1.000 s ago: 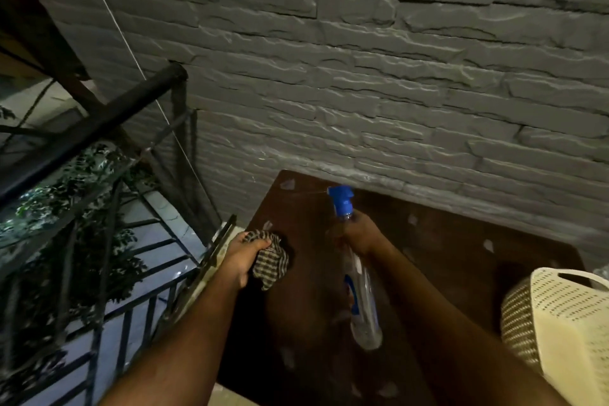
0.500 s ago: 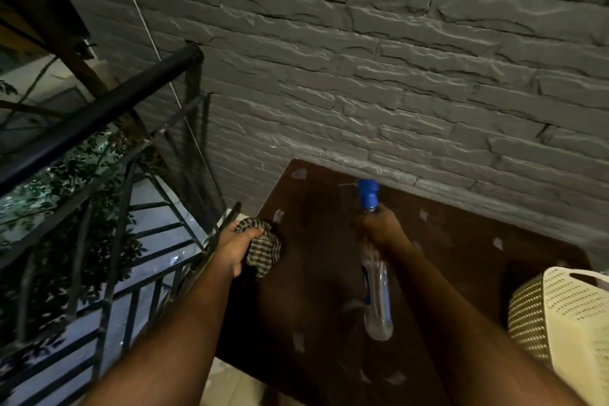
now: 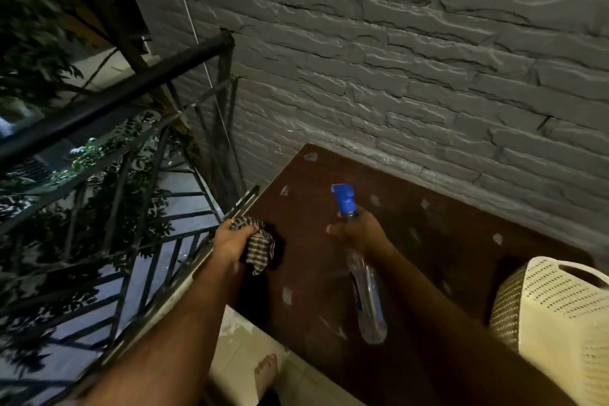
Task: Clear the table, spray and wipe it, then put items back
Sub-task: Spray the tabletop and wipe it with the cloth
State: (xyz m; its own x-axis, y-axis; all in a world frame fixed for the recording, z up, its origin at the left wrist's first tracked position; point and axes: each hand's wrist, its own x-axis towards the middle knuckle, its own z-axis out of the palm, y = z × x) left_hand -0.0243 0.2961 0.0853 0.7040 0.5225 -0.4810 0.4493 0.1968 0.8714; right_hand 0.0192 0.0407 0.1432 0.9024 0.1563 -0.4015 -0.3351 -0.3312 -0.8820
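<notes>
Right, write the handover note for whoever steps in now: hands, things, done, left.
Left hand grips the checked cloth at the table's left edge.
Right hand holds the spray bottle over the table, blue nozzle pointing away.
Cream basket sits at the right, its base hidden.
Done: visible tabletop is cleared; pale blotches remain.
Left: finish spraying, wipe, return the items.

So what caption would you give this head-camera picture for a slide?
Right hand aims a blue-topped spray bottle over the brown table while the left hand grips a checked cloth.
</notes>
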